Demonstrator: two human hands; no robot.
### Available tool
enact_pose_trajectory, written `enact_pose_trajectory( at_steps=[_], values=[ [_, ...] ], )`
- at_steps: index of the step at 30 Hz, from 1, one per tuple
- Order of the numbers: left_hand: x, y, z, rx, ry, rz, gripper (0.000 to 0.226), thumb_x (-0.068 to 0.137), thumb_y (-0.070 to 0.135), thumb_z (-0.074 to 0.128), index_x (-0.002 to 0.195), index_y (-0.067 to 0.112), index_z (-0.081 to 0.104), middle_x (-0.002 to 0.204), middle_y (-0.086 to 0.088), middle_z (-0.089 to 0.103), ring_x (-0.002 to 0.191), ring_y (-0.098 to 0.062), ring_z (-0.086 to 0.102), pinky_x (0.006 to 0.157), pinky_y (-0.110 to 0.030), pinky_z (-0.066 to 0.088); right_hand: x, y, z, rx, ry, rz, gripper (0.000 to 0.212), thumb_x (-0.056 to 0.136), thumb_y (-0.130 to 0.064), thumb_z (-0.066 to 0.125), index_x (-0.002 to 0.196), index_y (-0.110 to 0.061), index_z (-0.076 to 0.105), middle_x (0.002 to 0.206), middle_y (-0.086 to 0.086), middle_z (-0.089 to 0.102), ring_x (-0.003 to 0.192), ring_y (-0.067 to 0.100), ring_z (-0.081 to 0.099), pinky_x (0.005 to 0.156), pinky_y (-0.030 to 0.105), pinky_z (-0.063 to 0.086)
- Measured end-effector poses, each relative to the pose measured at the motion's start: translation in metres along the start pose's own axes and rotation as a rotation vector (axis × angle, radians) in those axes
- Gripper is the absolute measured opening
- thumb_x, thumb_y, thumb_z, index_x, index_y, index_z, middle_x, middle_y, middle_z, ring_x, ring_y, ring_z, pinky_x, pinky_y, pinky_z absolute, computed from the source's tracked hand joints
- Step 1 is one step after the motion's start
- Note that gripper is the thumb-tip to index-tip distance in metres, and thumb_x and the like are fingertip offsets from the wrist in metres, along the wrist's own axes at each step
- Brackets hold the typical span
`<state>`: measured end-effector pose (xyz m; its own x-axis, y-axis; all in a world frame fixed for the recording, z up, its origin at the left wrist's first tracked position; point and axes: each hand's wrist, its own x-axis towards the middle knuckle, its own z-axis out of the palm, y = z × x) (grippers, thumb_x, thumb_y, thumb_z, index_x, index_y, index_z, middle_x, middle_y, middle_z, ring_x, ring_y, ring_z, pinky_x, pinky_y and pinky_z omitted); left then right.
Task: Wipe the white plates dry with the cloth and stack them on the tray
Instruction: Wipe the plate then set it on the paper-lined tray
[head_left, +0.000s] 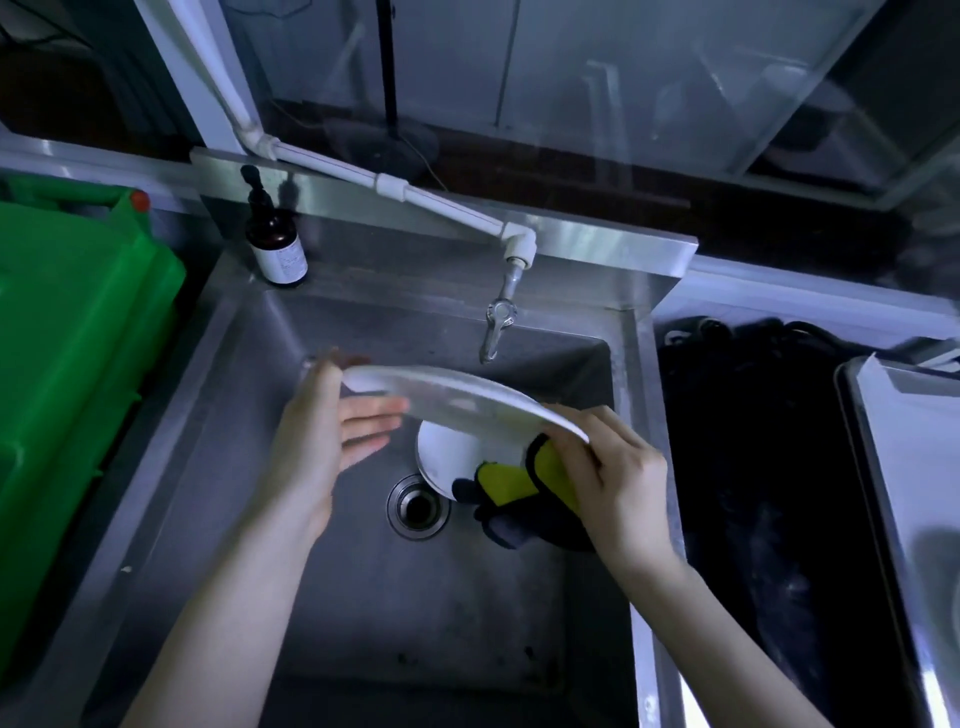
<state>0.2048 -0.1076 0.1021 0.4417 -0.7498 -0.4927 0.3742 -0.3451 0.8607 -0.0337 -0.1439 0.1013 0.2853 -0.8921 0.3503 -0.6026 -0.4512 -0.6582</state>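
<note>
A white plate (457, 395) is held tilted over the steel sink (218, 374). My left hand (322, 431) grips its left rim, thumb on top and fingers beneath. My right hand (608, 467) holds the right rim together with a yellow and dark cloth (519, 483), which hangs down under the plate. A second white plate (447, 457) lies on the sink floor beside the drain (415, 506), partly hidden by the held plate and the cloth. The metal tray (872, 467) sits at the far right edge.
A tap (496, 325) on a white pipe hangs over the sink's back. A brown pump bottle (275, 244) stands on the back left corner. A green plastic crate (78, 338) is on the left. A black mat (753, 467) lies between sink and tray.
</note>
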Motion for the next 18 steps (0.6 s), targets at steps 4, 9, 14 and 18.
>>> enact_pose_trajectory(
  at_steps=[4,9,14,18],
  values=[
    [-0.008,-0.011,0.013,0.208,0.026,0.205,0.027,0.098,0.042,0.052,0.109,0.021,0.065,0.077,0.011,0.071,0.078,0.0,0.064,0.095,-0.031,0.055,-0.011,0.009,-0.017,0.107,0.035,0.257,0.03,0.09,-0.025,0.069,0.078,0.002,0.068,0.064,0.002,0.061,0.063,0.014,0.057,0.058,0.026,0.046],
    [-0.014,-0.019,0.045,0.519,-0.012,0.423,0.025,0.094,0.018,0.069,0.107,0.038,0.063,0.11,0.0,0.066,0.083,0.01,0.057,0.08,-0.018,0.043,-0.031,0.03,-0.055,0.339,0.028,0.584,0.062,0.083,-0.048,0.068,0.071,0.012,0.054,0.059,0.008,0.045,0.06,0.015,0.041,0.056,0.035,0.036],
    [-0.039,-0.026,0.1,0.47,-0.165,0.388,0.038,0.095,0.009,0.065,0.096,0.046,0.068,0.093,0.019,0.073,0.082,-0.002,0.063,0.075,-0.032,0.052,-0.056,0.051,-0.108,0.491,0.121,0.731,0.054,0.081,-0.042,0.076,0.062,0.003,0.052,0.059,0.009,0.049,0.057,0.018,0.046,0.055,0.036,0.036],
    [-0.068,-0.041,0.155,0.367,-0.201,0.317,0.042,0.094,0.003,0.063,0.092,0.043,0.073,0.089,0.015,0.075,0.084,-0.013,0.065,0.079,-0.037,0.051,-0.078,0.067,-0.166,0.491,0.218,0.687,0.008,0.088,-0.025,0.071,0.08,-0.026,0.071,0.073,-0.003,0.073,0.066,0.013,0.069,0.057,0.026,0.052]
  ],
)
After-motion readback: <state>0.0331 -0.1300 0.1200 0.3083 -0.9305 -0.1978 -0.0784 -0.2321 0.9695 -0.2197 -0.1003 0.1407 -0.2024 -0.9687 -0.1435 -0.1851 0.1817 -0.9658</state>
